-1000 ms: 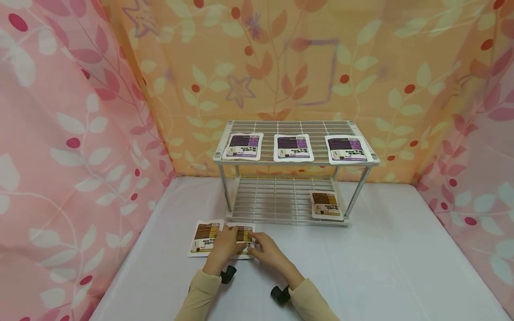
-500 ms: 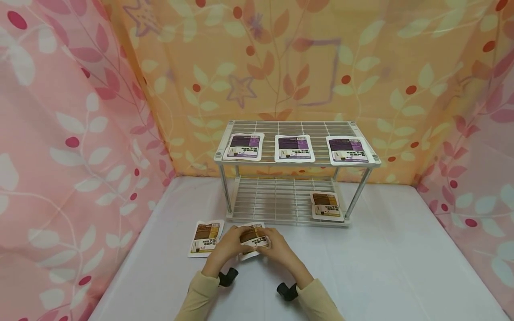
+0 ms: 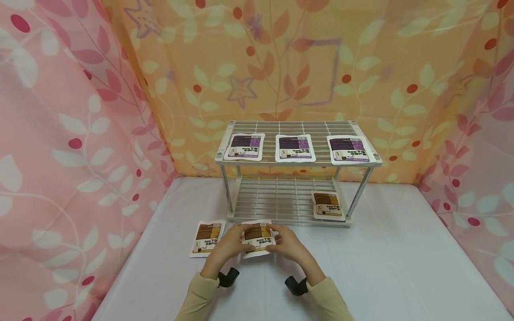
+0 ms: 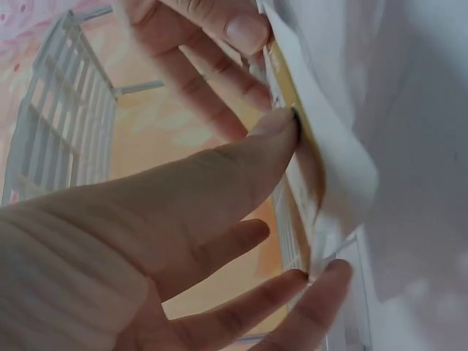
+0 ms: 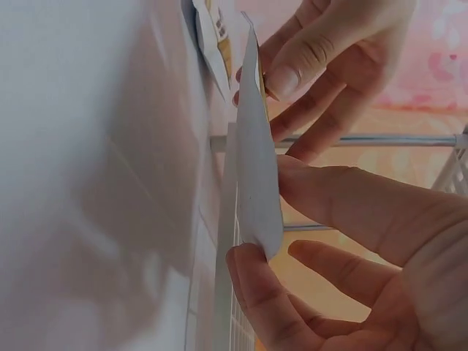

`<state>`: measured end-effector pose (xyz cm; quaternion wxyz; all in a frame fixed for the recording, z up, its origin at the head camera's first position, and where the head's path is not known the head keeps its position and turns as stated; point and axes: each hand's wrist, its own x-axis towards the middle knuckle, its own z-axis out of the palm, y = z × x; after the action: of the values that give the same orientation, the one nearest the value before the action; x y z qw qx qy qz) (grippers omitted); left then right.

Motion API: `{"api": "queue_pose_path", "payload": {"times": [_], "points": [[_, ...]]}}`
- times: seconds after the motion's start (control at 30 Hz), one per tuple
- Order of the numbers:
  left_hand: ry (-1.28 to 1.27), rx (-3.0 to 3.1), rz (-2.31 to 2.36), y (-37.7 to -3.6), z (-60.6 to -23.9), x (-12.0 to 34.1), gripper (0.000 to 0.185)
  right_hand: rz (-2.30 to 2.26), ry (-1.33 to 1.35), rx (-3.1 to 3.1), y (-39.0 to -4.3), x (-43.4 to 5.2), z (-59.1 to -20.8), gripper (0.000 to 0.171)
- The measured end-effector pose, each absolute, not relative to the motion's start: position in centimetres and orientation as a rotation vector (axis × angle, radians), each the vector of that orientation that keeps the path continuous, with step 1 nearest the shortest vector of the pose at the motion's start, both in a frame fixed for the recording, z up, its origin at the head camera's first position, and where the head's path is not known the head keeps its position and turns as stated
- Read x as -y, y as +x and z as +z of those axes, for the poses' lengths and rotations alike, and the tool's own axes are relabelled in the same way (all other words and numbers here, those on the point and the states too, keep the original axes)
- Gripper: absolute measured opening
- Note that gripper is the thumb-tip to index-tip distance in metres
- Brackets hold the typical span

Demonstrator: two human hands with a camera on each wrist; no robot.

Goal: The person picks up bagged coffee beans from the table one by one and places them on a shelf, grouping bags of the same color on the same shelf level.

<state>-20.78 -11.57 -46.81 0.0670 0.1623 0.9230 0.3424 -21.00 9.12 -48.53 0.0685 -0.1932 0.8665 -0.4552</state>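
Note:
Both hands hold one brown-labelled white packet [image 3: 258,236] just above the white table, in front of the wire rack [image 3: 297,171]. My left hand [image 3: 230,244] pinches its left edge, thumb on the front face [image 4: 289,128]. My right hand [image 3: 290,246] pinches its right edge [image 5: 257,183], thumb on top and fingers beneath. A second brown packet [image 3: 207,237] lies flat on the table to the left. A third brown packet [image 3: 328,205] lies on the rack's lower shelf at the right. Three purple-labelled packets [image 3: 295,148] lie in a row on the top shelf.
Pink and orange leaf-print curtains [image 3: 72,133] close in the table on the left, back and right. The white tabletop [image 3: 401,267] stretches to the right of the hands. The rack's lower shelf has bare wire [image 3: 269,198] at its left and middle.
The packet was lying flat under both hands; it now sits lifted off the table, gripped at both edges, and has shifted slightly right toward the rack.

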Motion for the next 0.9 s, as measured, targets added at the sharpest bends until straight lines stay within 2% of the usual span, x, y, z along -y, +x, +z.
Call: {"api": "queue_pose_path", "payload": {"times": [0.43,0.9], "points": [[0.571,-2.825,1.121,-21.3,-47.7,9.2,0.056,-1.300,-0.501,-2.781,-21.9,-10.6,-48.6,0.064],[0.752,-2.911,1.143,-23.9,-49.9,6.7,0.055,-1.310,-0.489,-2.936,-23.2,-13.1,-50.7,0.058]]}}
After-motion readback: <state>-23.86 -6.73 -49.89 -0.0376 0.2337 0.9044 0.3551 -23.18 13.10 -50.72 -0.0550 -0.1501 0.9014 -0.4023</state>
